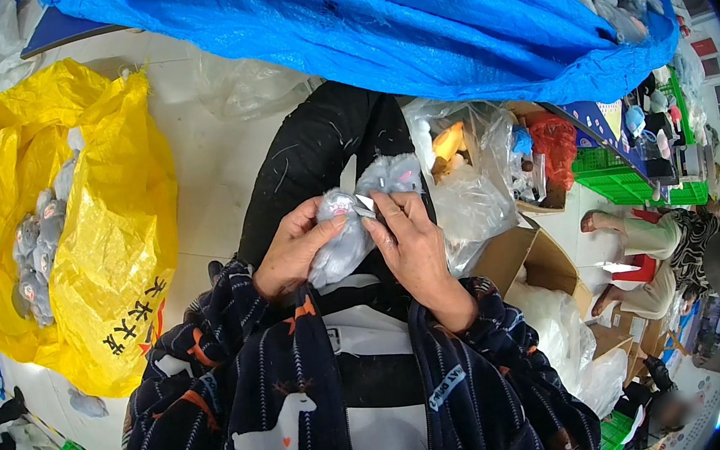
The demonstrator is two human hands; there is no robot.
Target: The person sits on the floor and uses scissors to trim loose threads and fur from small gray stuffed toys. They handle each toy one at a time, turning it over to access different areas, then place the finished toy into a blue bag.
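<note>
Grey plush toy (pixel 351 226), held at the centre of the frame above the lap, is gripped from both sides. Left hand (pixel 294 249) curls around its lower left, thumb and fingers pressed into the fabric. Right hand (pixel 414 245) rises from a patterned dark sleeve, its fingertips pinching small scissors (pixel 363 203) against the toy's upper edge. Yellow plastic bag (pixel 101 236) with more grey toys lies at left; blue tarpaulin (pixel 403 14) spans the top; clear plastic bag (pixel 470 181) sits just right of the hands.
</note>
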